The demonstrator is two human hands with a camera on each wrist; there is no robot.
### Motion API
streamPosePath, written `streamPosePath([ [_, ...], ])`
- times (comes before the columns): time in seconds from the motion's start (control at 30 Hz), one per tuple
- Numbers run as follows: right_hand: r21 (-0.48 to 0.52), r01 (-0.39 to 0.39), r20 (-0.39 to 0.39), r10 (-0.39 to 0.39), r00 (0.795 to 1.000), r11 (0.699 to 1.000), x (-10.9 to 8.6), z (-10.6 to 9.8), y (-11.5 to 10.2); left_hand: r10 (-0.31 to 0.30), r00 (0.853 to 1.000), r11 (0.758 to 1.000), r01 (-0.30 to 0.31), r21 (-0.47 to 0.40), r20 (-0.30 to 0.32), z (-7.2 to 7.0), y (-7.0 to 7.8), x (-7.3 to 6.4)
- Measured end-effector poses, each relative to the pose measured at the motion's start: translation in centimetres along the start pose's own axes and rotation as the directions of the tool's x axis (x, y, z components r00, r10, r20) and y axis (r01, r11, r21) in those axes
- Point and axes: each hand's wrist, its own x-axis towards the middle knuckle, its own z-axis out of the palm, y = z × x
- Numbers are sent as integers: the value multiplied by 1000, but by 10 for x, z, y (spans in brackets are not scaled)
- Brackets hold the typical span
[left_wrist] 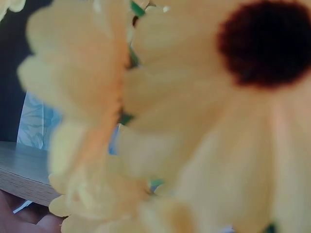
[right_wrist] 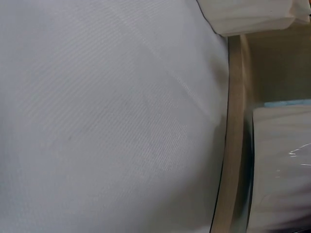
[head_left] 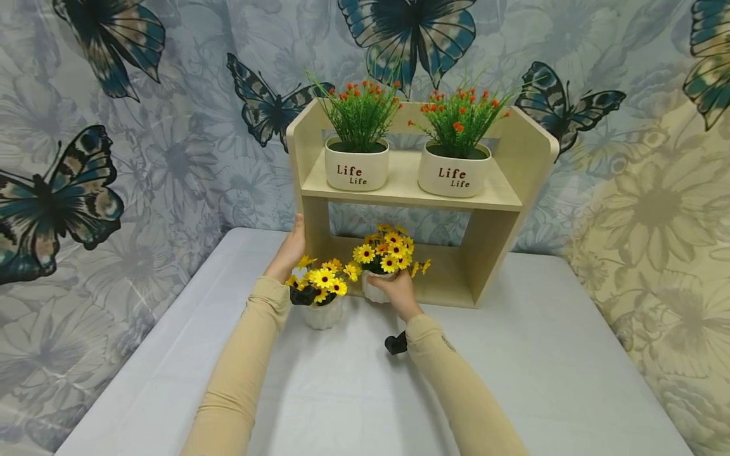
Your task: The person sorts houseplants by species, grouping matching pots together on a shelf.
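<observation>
My right hand (head_left: 402, 294) grips a white pot of yellow daisies (head_left: 386, 252) at the front edge of the shelf's lower level, thumb across the pot's front. Against the left side panel of a pale wooden shelf (head_left: 310, 221) rests my left hand (head_left: 291, 250), thumb pointing up; its other fingers are mostly hidden. A second pot of yellow daisies (head_left: 322, 291) stands on the table just below that hand. Its petals (left_wrist: 204, 136) fill the left wrist view, with part of the left hand (left_wrist: 24, 216) at the lower corner. Two white pot walls (right_wrist: 284, 165) show in the right wrist view.
Two white "Life" planters, one left (head_left: 357, 166) and one right (head_left: 455, 171), with grass and red flowers, stand on the shelf's upper level. A white cloth covers the table (head_left: 342, 392). Butterfly-print fabric (head_left: 188, 126) hangs behind. Black wrist cameras (head_left: 395, 344) sit at both wrists.
</observation>
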Motion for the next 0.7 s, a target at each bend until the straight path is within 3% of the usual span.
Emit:
streamPosePath([
  [0.23,0,-1,-6,1,1000,1000,3,4,0,17,1000,1000,-17,-1,-3,3,0,1],
  [0.47,-39,29,90,-26,996,999,3,3,0,14,1000,1000,-14,-6,5,4,-2,0],
  [0.7,-47,-5,168,13,986,999,7,3,-4,17,1000,1000,-17,-11,-2,1,-3,0],
])
